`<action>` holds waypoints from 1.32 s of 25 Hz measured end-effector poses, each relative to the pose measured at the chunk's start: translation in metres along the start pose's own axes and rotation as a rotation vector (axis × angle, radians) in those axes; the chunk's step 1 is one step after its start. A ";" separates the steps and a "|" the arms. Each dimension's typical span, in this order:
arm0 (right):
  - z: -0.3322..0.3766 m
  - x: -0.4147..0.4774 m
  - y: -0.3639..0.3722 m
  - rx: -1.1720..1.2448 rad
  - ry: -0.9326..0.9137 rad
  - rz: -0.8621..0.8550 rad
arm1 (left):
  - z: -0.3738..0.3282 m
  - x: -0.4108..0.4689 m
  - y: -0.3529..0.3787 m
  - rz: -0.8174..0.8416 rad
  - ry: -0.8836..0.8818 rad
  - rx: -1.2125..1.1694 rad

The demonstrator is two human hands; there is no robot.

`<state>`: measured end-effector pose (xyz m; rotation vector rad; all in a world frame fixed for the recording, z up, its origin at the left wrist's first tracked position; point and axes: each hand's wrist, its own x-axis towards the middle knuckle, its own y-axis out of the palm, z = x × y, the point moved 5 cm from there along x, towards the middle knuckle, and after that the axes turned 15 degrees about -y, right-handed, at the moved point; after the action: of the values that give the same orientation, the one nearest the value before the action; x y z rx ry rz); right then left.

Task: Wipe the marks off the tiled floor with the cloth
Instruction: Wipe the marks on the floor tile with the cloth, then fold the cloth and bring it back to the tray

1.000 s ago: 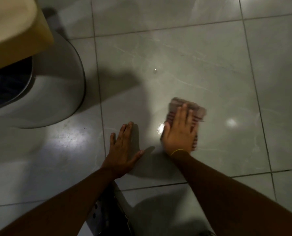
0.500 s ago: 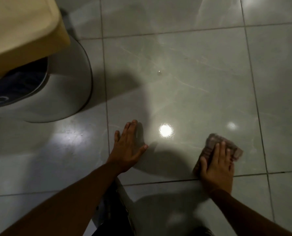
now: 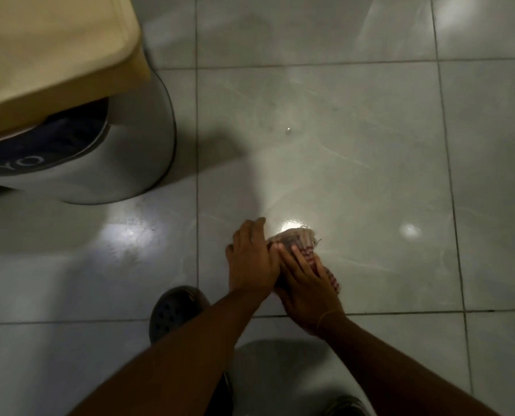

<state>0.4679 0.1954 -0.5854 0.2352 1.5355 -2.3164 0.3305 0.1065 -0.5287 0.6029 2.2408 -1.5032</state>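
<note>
A striped pinkish cloth [image 3: 298, 240] lies bunched on the grey tiled floor [image 3: 355, 181], just below a bright light reflection. Both hands are on it. My left hand [image 3: 251, 259] covers the cloth's left side, fingers curled over its edge. My right hand [image 3: 305, 283] presses on the cloth's near right part, fingers spread flat; a thin yellow band circles that wrist. Most of the cloth is hidden under the hands. A small pale speck [image 3: 288, 131] and faint streaks mark the tile farther away.
A rounded white appliance with a dark blue band [image 3: 124, 163] stands at the left, under a beige cushioned top [image 3: 49, 55]. A dark perforated clog [image 3: 175, 310] rests on the floor near my left forearm. Scuffs show on the left tile [image 3: 130, 235].
My right hand slid the cloth from the far tile down to the right, then back left. My left hand lifted off the floor and came onto the cloth. The view tilted lower.
</note>
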 end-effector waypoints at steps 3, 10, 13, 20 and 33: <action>-0.033 -0.044 -0.006 -0.100 -0.039 0.041 | -0.016 -0.026 0.015 0.052 -0.129 -0.177; -0.089 -0.079 -0.049 0.208 0.917 -0.256 | -0.045 -0.056 0.074 0.361 -0.401 -0.401; -0.082 -0.068 -0.054 0.630 1.010 -0.394 | -0.057 -0.051 0.083 0.436 -0.497 -0.398; -0.031 -0.023 -0.166 1.299 1.030 -0.652 | -0.093 -0.032 -0.037 0.453 -0.497 -0.485; 0.121 0.234 -0.512 0.551 0.076 -0.517 | -0.129 0.067 -0.474 -0.164 0.282 -0.497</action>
<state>0.0648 0.2182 -0.1747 0.0593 1.0339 -3.1476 0.0093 0.0762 -0.1527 0.5056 2.8012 -0.9018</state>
